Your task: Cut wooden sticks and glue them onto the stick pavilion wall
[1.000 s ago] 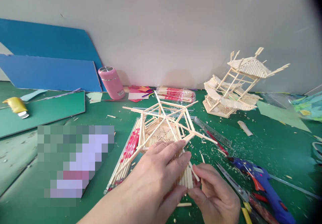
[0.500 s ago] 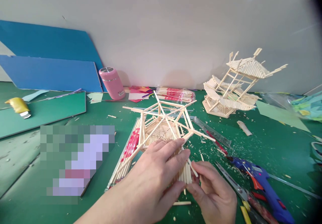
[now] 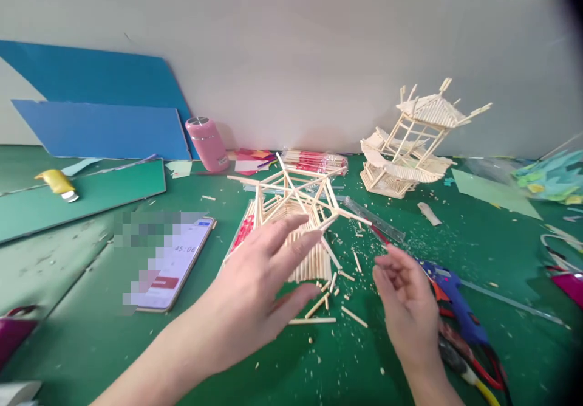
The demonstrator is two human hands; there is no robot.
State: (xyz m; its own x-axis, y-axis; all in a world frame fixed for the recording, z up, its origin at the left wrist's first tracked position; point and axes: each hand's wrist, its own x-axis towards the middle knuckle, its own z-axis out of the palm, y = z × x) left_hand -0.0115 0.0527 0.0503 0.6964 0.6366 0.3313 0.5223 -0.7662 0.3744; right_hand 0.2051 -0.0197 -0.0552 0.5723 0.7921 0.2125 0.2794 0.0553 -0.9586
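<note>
A hexagonal frame of thin wooden sticks (image 3: pixel 296 211) stands on the green mat (image 3: pixel 346 363) in the middle. My left hand (image 3: pixel 259 278) hovers just in front of it, fingers spread and holding nothing. My right hand (image 3: pixel 407 299) hangs open to the right of the frame, above the blue glue gun (image 3: pixel 449 284), with nothing in it. Several loose short sticks (image 3: pixel 319 309) lie on the mat between my two hands.
A finished stick pavilion (image 3: pixel 410 144) stands at the back right. A pink cup (image 3: pixel 207 144), packed sticks (image 3: pixel 314 163) and blue boards (image 3: pixel 100 129) line the back wall. A phone (image 3: pixel 175 263) lies at left, a clear ruler (image 3: pixel 373 220) and scissors (image 3: pixel 469 369) at right.
Both hands have let go of the stick frame and drawn apart, fingers opened. The view has shifted, and small sticks now lie loose in front of the frame.
</note>
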